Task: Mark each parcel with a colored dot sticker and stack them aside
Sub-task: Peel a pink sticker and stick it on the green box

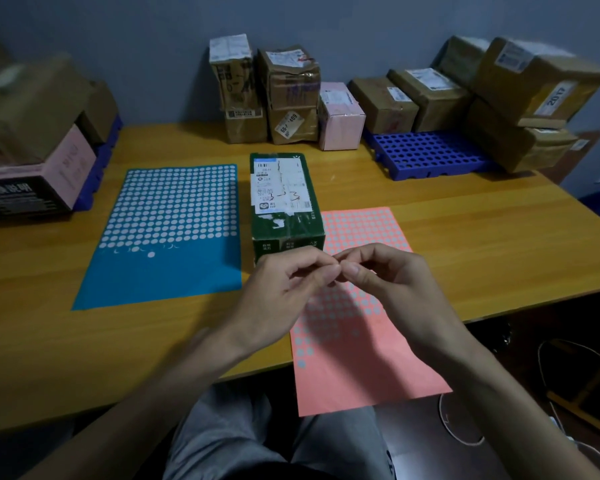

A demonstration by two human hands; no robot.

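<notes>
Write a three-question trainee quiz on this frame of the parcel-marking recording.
1. True or false: the dark green cardboard parcel lies between the blue dot-sticker sheet and the pink dot-sticker sheet.
2. The left hand and right hand are: A) flat on the blue sheet; B) fingertips meeting before the parcel; C) lifting the parcel.
3. Fill in: the brown cardboard boxes at back right sit on a perforated blue plastic ____.
Key: 1 true; 2 B; 3 pallet.

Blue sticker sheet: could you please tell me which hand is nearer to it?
Left. The left hand is just right of the blue sticker sheet; the right hand is farther right, above the pink sheet.
</notes>
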